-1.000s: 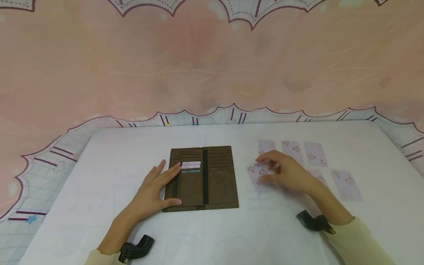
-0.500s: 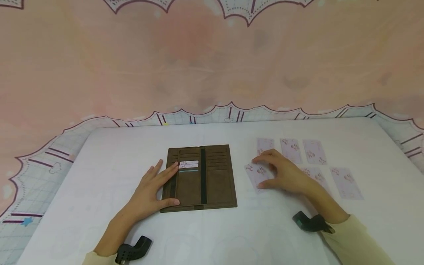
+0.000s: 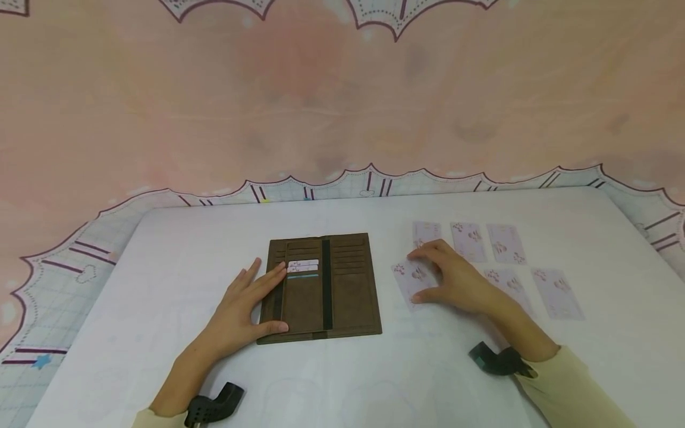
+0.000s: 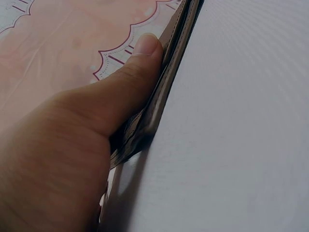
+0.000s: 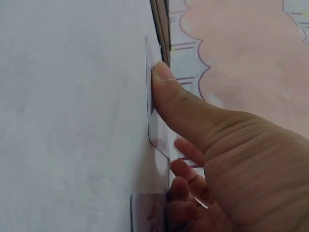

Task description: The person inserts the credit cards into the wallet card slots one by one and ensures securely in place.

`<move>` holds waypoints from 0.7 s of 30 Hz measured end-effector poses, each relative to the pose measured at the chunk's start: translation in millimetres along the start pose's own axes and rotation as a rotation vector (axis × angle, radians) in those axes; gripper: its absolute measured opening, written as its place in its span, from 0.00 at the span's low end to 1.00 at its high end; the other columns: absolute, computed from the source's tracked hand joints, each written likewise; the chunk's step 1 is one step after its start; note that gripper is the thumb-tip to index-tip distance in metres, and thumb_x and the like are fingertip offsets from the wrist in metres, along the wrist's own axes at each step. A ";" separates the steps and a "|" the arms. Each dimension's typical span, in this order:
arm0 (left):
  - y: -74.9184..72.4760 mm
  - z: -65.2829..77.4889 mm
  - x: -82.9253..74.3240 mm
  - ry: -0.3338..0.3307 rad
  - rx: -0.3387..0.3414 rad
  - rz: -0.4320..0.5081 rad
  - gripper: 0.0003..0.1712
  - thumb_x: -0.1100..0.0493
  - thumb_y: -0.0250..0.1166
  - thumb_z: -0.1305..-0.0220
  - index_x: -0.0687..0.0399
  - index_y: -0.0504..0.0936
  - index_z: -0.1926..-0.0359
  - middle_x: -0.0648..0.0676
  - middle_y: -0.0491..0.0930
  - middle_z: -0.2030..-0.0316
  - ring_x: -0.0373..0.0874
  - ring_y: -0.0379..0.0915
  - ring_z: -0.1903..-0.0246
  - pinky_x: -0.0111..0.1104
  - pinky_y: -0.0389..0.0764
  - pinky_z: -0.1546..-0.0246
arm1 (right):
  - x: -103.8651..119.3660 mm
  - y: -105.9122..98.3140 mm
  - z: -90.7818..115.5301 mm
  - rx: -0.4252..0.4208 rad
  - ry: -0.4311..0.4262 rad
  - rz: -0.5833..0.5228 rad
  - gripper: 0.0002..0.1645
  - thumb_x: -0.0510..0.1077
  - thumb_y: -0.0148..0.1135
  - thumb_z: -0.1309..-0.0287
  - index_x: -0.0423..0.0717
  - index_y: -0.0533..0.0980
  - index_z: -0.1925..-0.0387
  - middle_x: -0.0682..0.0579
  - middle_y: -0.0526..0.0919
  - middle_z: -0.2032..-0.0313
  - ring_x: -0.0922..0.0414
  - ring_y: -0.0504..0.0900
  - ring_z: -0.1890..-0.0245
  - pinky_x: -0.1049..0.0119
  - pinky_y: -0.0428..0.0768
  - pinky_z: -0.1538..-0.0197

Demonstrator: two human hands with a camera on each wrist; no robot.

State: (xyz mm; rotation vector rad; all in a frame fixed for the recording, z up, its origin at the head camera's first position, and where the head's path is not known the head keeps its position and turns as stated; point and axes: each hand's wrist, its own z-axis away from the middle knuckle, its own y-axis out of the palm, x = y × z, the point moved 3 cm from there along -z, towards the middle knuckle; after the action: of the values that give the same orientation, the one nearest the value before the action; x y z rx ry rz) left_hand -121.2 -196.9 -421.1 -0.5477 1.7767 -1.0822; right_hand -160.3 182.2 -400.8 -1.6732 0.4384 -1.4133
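A brown wallet (image 3: 350, 303) lies unfolded on the white table, with two floral-printed cards (image 3: 302, 266) sticking out of slots on its left half. My left hand (image 3: 241, 312) rests on the wallet's left border, fingers stretched out. In the left wrist view its thumb (image 4: 140, 72) lies over the wallet's edge (image 4: 166, 92). Right of the wallet, my right hand (image 3: 462, 279) spans a pale floral card (image 3: 407, 278), index finger near its far edge and thumb at its near edge. The right wrist view shows the thumb (image 5: 166, 89) against that card (image 5: 158, 133).
Further floral cards lie in two rows at the right, among them the back-row card (image 3: 505, 244) and the front-right card (image 3: 558, 294). Part of the front row is under my right hand. A patterned cloth backdrop (image 3: 299, 119) rises behind the white table (image 3: 176, 255).
My right thumb has come down toward the near edge of the card, and the fingers now span it. The left hand stays on the wallet. The head view has shifted slightly.
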 end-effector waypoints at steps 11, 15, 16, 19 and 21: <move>0.1 -0.3 -0.1 -0.014 0.004 0.005 0.55 0.37 0.73 0.56 0.45 0.61 0.28 0.50 0.60 0.30 0.58 0.36 0.28 0.54 0.37 0.31 | -0.4 0.0 -1.3 -0.023 -0.007 0.055 0.45 0.55 0.79 0.61 0.52 0.71 0.39 0.49 0.69 0.42 0.49 0.71 0.45 0.52 0.73 0.43; 0.2 -0.2 0.3 -0.008 0.001 0.001 0.55 0.37 0.73 0.55 0.45 0.60 0.28 0.50 0.60 0.30 0.58 0.36 0.28 0.54 0.37 0.31 | -1.0 -0.6 -1.4 -0.017 -0.009 0.038 0.43 0.54 0.78 0.60 0.54 0.72 0.40 0.50 0.70 0.41 0.50 0.72 0.46 0.53 0.74 0.44; 0.1 -0.2 0.3 -0.006 0.000 0.000 0.55 0.37 0.73 0.55 0.45 0.60 0.28 0.50 0.60 0.30 0.58 0.36 0.28 0.54 0.37 0.31 | -1.4 -0.7 -1.6 -0.019 -0.006 0.034 0.42 0.54 0.78 0.60 0.55 0.72 0.40 0.51 0.70 0.42 0.51 0.72 0.47 0.54 0.74 0.45; 0.0 -0.4 0.1 -0.001 -0.001 -0.002 0.55 0.37 0.73 0.55 0.45 0.60 0.28 0.50 0.60 0.30 0.58 0.36 0.28 0.54 0.37 0.31 | -2.3 -1.0 -1.9 -0.027 0.004 0.026 0.42 0.54 0.78 0.60 0.58 0.73 0.40 0.52 0.70 0.41 0.53 0.72 0.49 0.58 0.75 0.49; -0.3 -0.4 -0.3 0.002 -0.003 -0.001 0.55 0.37 0.73 0.55 0.46 0.60 0.28 0.51 0.60 0.30 0.58 0.36 0.28 0.54 0.37 0.31 | -3.1 -1.1 -2.3 -0.032 0.009 0.025 0.41 0.53 0.78 0.60 0.59 0.73 0.40 0.53 0.70 0.41 0.54 0.72 0.55 0.61 0.75 0.56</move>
State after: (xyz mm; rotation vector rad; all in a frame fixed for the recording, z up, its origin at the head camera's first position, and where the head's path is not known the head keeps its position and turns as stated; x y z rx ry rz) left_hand -121.3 -196.6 -420.7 -0.5493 1.7802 -1.0817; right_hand -163.6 184.2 -401.9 -1.6818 0.4883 -1.4027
